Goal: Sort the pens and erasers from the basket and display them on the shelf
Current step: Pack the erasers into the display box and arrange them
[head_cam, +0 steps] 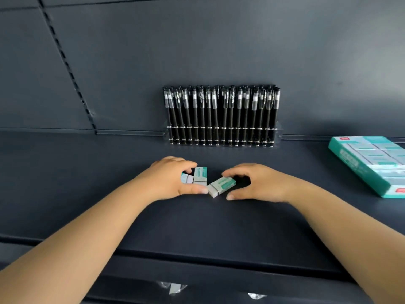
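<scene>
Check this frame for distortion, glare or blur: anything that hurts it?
Head view: wide-angle bending curves the shelf edges and panel seams; soft, even light, brighter top right; the erasers and pens look slightly soft, label print unreadable; the eraser box is cropped.

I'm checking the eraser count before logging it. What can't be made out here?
- Head view: erasers under the left hand, fingers hide the count.
- Eraser box: cut off by the right edge.
- Pens: print too small.
- Basket: not in view.

Two hands arrange erasers on a dark shelf [87, 172].
The left hand [168, 178] grips two erasers [195, 176]; the right hand [256, 183] holds a tilted eraser [221, 185] before racked black pens [221, 115].
</scene>
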Available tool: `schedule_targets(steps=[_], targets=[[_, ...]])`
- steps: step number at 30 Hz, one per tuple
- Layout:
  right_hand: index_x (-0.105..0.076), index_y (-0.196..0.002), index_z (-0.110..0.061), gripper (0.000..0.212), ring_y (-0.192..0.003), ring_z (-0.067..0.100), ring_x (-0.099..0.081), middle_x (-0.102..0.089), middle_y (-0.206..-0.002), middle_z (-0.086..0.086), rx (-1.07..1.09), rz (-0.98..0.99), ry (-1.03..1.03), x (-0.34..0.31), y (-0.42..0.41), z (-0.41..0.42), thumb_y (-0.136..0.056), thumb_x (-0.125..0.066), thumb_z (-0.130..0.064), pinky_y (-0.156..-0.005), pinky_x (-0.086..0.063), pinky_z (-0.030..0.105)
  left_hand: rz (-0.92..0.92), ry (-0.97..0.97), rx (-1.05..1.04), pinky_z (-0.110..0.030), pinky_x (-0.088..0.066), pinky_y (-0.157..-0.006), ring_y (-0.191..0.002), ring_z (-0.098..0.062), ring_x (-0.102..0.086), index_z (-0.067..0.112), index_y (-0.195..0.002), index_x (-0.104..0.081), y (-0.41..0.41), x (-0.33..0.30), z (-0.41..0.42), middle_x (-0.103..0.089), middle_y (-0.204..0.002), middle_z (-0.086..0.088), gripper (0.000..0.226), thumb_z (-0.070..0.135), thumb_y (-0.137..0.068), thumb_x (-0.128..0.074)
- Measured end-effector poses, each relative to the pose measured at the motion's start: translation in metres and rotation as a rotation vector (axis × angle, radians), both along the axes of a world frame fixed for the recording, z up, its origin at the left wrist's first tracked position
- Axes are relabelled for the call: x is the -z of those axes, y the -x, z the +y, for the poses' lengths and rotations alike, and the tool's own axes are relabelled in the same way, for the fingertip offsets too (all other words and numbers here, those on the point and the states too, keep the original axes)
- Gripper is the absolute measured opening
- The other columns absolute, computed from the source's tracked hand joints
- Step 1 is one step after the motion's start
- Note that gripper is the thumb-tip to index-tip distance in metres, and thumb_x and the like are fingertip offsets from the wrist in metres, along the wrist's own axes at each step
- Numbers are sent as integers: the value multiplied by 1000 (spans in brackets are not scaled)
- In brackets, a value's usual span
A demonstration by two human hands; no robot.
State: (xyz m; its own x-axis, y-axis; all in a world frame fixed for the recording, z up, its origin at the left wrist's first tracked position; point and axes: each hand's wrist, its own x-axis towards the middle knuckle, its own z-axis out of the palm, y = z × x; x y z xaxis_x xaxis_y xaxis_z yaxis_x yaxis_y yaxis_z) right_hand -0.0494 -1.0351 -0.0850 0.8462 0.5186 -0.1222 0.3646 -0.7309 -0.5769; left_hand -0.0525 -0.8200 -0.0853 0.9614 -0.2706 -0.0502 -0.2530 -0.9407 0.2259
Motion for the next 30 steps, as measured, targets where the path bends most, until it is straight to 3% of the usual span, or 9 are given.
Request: schedule_targets(steps=[8, 11, 13, 15, 17, 20, 24, 26, 30], targets=[[-58, -105, -34, 32, -113, 5, -38, -47, -106, -20, 89, -213, 67, 10, 29, -35, -76, -69, -40, -92, -27, 15, -152, -178, 106, -27, -18, -103, -126, -11, -34, 36, -133, -42, -6, 5, -19, -46, -133, 14, 64, 69, -78, -42], [-57, -116, -27, 47, -111, 3, -36, -44, -109, -17, 168, -225, 58, 10, 35, -36, -74, -67, -46, -91, -25, 12, -192, -133, 164, -25, -5, -106, -128, -5, -29, 40, -132, -43, 0, 7, -21, -46, -131, 19, 99, 93, -52, -18], [-56, -118, -24, 55, -116, 6, -38, -47, -115, -14, 212, -244, 49, 11, 35, -31, -72, -65, -52, -96, -27, 16, -227, -135, 162, -26, 1, -108, -131, -4, -24, 38, -133, -41, 6, 9, -19, -43, -133, 19, 115, 91, -36, -9], [-55, -120, -24, 62, -123, 12, -37, -48, -124, -9, 254, -263, 93, 12, 33, -20, -70, -60, -60, -103, -30, 25, -281, -130, 116, -31, 5, -111, -135, -7, -16, 34, -131, -44, 9, 12, -17, -35, -140, 14, 99, 90, -51, -24], [-53, -122, -24, 64, -126, 16, -33, -45, -131, -6, 288, -269, 160, 14, 31, -7, -73, -57, -63, -105, -30, 31, -273, -122, 74, -33, 6, -112, -137, -9, -9, 34, -120, -53, 14, 14, -15, -30, -143, 11, 66, 76, -70, -46], [-54, -118, -24, 48, -123, 17, -35, -45, -128, -5, 275, -326, 206, 15, 29, 3, -80, -56, -55, -101, -33, 31, -293, -48, 86, -31, 4, -111, -135, -8, -13, 35, -108, -60, 19, 16, -15, -35, -139, 11, 39, 58, -77, -56], [-59, -109, -24, 27, -104, 13, -47, -55, -110, -4, 262, -391, 146, 11, 32, -10, -85, -59, -36, -81, -37, 20, -400, 168, 91, -28, -20, -104, -112, -11, -42, 30, -101, -65, 26, 11, -13, -53, -102, 17, 32, 48, -75, -68], [-61, -106, -25, 22, -92, 10, -49, -55, -97, -6, 289, -415, 92, 7, 38, -23, -85, -61, -31, -70, -33, 18, -403, 282, 79, -14, -31, -87, -96, -8, -44, 27, -103, -66, 30, 4, -16, -51, -85, 22, 30, 41, -76, -70], [-66, -102, -18, 22, -91, 12, -51, -59, -97, -5, 327, -566, -19, -6, 51, -57, -81, -67, -19, -78, -35, 18, -404, 417, 69, 5, -28, -75, -90, 5, -40, 27, -114, -63, 37, -5, -31, -41, -86, 32, 40, 30, -75, -71]])
